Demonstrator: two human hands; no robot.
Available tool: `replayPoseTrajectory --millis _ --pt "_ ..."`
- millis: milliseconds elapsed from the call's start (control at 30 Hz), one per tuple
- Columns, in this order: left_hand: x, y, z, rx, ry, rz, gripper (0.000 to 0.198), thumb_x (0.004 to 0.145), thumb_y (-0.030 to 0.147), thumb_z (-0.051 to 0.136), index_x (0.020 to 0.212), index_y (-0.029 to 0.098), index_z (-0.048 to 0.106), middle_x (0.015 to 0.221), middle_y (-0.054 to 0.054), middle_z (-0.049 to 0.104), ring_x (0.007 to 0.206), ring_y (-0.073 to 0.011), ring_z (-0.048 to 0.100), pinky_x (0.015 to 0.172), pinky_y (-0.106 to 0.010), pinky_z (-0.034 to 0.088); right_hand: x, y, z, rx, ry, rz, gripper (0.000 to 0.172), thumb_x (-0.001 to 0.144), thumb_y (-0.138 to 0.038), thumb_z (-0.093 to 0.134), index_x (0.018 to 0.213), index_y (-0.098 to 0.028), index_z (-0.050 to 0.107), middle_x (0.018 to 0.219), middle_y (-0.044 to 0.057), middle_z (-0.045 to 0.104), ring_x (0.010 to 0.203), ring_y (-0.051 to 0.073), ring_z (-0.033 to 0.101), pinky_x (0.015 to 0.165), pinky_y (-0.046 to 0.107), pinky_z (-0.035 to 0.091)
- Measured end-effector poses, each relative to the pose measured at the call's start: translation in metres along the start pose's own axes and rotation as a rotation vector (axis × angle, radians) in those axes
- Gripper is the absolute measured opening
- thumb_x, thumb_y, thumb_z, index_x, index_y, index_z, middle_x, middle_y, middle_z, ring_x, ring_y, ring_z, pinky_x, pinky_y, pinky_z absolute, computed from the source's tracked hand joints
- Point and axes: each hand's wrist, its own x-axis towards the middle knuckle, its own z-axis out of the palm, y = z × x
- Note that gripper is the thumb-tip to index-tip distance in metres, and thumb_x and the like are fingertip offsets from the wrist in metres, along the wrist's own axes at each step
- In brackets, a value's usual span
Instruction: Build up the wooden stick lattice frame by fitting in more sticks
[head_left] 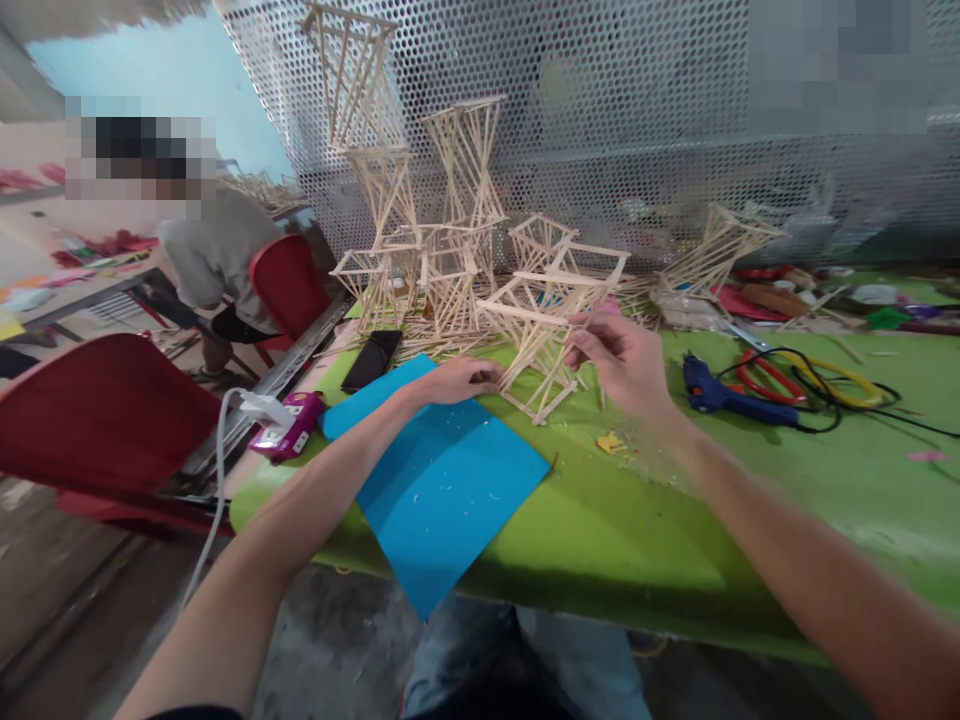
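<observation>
A twisted frame of thin wooden sticks [536, 362] stands on the green table in front of me, with square ends at top and bottom. My right hand [621, 362] pinches its upper right corner between thumb and fingers. Low on the other side, my left hand [459, 380] has its fingers curled at the bottom left corner; part of the grip is hidden. Beneath my left forearm lies a blue sheet [450, 480] with small white scraps on it. Similar stick frames [465, 160] are stacked in tall towers just behind.
A blue glue gun [739, 395] with a black cord lies at right, beside red-and-yellow-handled scissors [769, 375]. Loose sticks, a black phone [371, 360] and a purple power adapter [289, 425] are at left. Perforated metal [637, 90] backs the table. A person [217, 240] sits at far left near red chairs [112, 420].
</observation>
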Motion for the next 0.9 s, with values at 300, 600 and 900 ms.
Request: replayPoseTrajectory --millis 300,600,900 --pt "0.001 0.028 0.008 -0.147 0.035 0.000 0.047 0.087 0.062 0.075 0.110 0.021 0.077 0.087 -0.002 0.070 0.077 -0.0148 0.061 0.067 -0.026 0.042 0.000 -0.003 0.008 0.015 0.118 0.052 0.034 0.087 -0.044 0.082 0.107 -0.019 0.069 0.084 0.005 0.078 0.057 0.017 0.073 0.055 0.031 0.066" --pt "0.014 0.025 0.028 -0.104 0.146 -0.129 0.052 0.080 0.068 0.078 0.102 0.022 0.079 0.082 0.000 0.072 0.070 -0.0151 0.060 0.059 -0.026 0.035 0.003 -0.005 0.009 0.023 0.145 0.110 0.046 0.085 -0.061 0.080 0.098 -0.018 0.070 0.081 0.005 0.075 0.055 0.016 0.072 0.054 0.031 0.066" --pt "0.016 0.019 0.029 -0.102 0.166 -0.129 0.049 0.083 0.065 0.076 0.104 0.021 0.082 0.080 -0.001 0.073 0.067 -0.0145 0.056 0.059 -0.026 0.033 0.006 -0.003 0.002 -0.189 0.184 -0.052 0.040 0.084 -0.061 0.080 0.090 -0.022 0.078 0.089 0.005 0.071 0.055 0.012 0.061 0.045 0.029 0.056"
